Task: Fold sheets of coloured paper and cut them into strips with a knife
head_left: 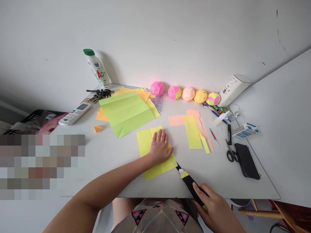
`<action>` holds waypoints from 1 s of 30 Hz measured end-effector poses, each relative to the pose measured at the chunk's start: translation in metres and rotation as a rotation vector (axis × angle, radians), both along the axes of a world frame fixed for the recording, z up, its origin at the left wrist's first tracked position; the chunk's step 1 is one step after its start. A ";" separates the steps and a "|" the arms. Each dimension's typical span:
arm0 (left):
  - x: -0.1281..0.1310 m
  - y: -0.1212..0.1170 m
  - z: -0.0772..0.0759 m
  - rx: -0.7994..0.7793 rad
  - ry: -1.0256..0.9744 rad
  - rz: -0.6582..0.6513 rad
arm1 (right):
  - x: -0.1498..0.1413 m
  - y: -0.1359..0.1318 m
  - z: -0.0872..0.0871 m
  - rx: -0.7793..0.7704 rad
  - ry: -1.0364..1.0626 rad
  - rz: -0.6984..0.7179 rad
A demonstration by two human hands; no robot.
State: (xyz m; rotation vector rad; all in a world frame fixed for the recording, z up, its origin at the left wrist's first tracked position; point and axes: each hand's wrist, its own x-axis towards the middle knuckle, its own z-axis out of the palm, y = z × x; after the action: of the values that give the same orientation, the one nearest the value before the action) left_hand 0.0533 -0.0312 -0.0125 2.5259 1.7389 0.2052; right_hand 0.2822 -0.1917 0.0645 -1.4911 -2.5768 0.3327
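Observation:
A creased sheet of yellow paper (145, 145) lies on the white table. My left hand (160, 147) rests flat on it, fingers stretched toward its far edge. My right hand (210, 204) grips a utility knife (190, 186) with a black and yellow handle. The knife's blade end touches or lies very close to the paper's lower right corner; I cannot tell whether it is under the sheet. To the right lie a yellow paper strip (193, 132) and pink paper strips (176, 120). A larger green creased sheet (127, 113) lies to the left on orange paper.
Several folded paper balls (188, 94) line the wall. At left are a bottle (98, 69) and a remote control (75, 114). Scissors (232, 153), a black phone (247, 161), a marker (229, 134) and a small box (245, 130) lie near the right edge.

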 end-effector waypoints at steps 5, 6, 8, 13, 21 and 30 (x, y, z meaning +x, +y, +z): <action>-0.001 0.000 -0.002 0.013 -0.028 0.000 | -0.002 0.007 -0.002 0.007 -0.007 -0.011; -0.001 0.000 -0.003 0.018 -0.033 0.002 | -0.001 0.007 -0.002 0.010 -0.006 -0.011; -0.001 0.000 -0.003 0.031 -0.039 0.006 | 0.000 0.007 -0.002 0.011 -0.003 -0.012; -0.001 0.000 -0.003 0.032 -0.018 -0.005 | 0.004 0.007 -0.001 -0.010 -0.023 -0.015; -0.001 0.000 -0.006 0.037 -0.036 0.003 | 0.003 0.020 -0.002 -0.036 -0.033 0.000; -0.001 0.001 -0.006 0.020 -0.028 -0.002 | 0.015 0.025 -0.001 -0.043 -0.025 0.000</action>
State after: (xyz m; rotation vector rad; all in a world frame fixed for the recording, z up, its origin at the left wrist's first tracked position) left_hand 0.0525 -0.0305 -0.0180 2.5262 1.7329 0.2582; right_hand 0.2973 -0.1667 0.0639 -1.5189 -2.6052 0.3747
